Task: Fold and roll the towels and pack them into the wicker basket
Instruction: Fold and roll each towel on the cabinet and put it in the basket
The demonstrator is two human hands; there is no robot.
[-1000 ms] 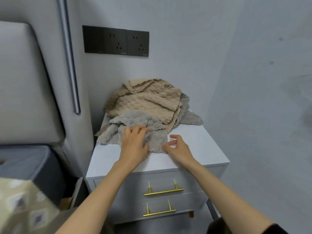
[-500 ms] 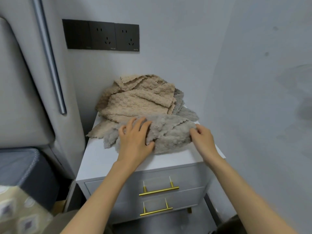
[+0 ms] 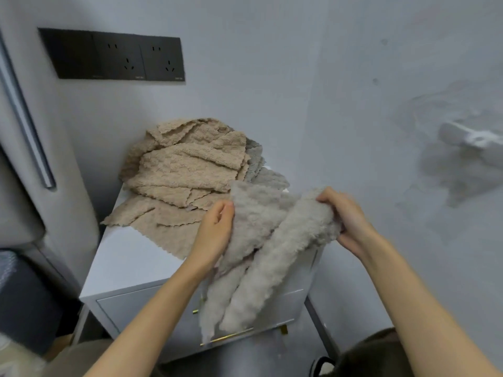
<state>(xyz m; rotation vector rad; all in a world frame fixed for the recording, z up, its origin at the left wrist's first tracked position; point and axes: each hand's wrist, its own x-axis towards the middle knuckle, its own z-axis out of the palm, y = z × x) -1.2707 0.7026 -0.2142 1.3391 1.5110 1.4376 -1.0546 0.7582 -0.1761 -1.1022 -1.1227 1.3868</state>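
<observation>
The left hand (image 3: 215, 232) and right hand (image 3: 348, 216) are gripping a fluffy grey towel (image 3: 285, 254) in curled fingers. Folding is probably starting; next it needs spreading flat below the fingers.

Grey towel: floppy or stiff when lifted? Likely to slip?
Likely floppy: the grey towel hangs limp between the left hand and right hand, tail sagging over the drawers. Probably light: finger grips alone carry it. Fluffy pile looks grippy, unlikely to slip.
</observation>
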